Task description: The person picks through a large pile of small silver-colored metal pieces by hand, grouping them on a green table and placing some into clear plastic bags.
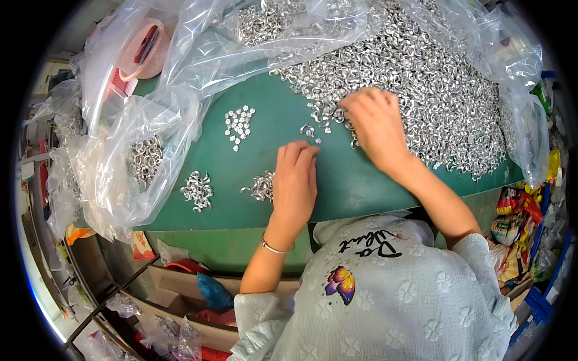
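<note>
Over the near edge of a large heap of shiny silver metal pieces [445, 102], many of them curved, my right hand [376, 123] bends its fingers down onto the pieces. Its fingertips are partly hidden. My left hand [295, 180] rests on the green table [241, 174], fingers drawn together toward the thumb. Anything between them is too small to make out. Just beyond it lie a few loose curved pieces [307, 130] and small flower-shaped pieces [318, 141]. Beside that hand's outer edge is a small pile of curved pieces [262, 188], partly covered by it.
Flower-shaped pieces [239, 124] form a group left of centre. Another small silver pile [197, 191] sits near the front edge. Clear plastic bags [144, 120] spread over the left and back; one holds ring-like parts [145, 160]. A pink basket [147, 51] stands far left.
</note>
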Available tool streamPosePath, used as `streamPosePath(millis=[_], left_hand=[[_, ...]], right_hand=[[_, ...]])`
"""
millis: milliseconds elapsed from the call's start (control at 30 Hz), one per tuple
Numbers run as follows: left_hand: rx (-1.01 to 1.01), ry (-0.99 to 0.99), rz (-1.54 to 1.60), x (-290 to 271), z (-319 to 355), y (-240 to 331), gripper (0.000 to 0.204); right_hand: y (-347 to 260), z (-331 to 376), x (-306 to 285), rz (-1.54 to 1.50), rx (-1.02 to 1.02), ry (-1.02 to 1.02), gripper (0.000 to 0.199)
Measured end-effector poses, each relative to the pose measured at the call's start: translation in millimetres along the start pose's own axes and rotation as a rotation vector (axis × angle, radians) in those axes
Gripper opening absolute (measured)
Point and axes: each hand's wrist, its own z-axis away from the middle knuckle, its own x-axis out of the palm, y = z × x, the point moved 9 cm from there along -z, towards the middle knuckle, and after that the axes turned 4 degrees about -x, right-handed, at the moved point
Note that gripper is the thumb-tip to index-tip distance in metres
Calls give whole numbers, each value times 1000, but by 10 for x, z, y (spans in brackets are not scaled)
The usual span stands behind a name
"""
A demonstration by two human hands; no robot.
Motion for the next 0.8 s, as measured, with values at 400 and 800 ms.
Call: streamPosePath(millis=[400,800], left_hand=[[81,-15,-94,46,37,196,30],[82,-77,-148,184,141,203,33]], right_hand=[[-224,294,-75,-86,64,-46,26],[-521,399,138,-55,-85,-265,38]])
